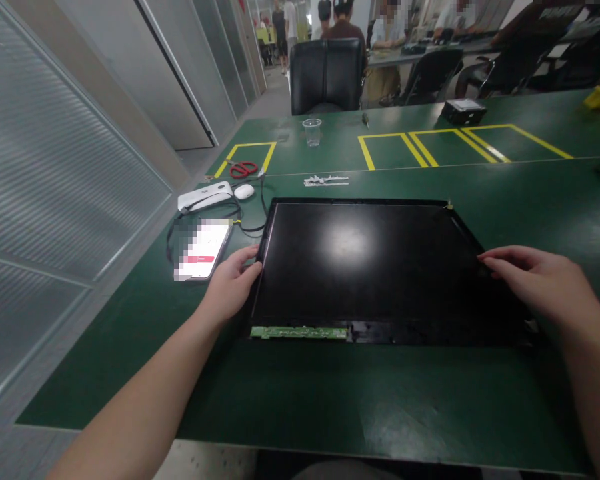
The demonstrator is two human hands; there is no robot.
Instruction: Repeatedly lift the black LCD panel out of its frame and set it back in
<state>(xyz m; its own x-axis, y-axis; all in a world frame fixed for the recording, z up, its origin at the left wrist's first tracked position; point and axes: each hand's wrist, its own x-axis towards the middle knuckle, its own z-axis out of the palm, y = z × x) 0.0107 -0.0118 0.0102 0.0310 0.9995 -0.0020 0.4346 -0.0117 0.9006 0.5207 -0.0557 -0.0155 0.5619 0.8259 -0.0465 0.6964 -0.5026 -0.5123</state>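
Observation:
A black display panel (370, 267) lies face up on the green table, with a bright reflection on its glass. Along its near edge runs a narrow green circuit board (300, 333), at the left. My left hand (235, 277) grips the panel's left edge, thumb on top and fingers at the side. At the right edge, my right hand (535, 270) pinches the frame between thumb and fingertips. The undersides of the fingers are partly hidden. Near the panel's far right corner sits a small pale piece (450, 205).
Left of the panel are a lit phone (205, 250), a white power strip (205, 197) with black cables, a white mouse (244, 192) and red scissors (243, 170). Beyond stand a clear plastic cup (312, 133), white scraps (325, 181) and a black box (463, 112). People sit farther back.

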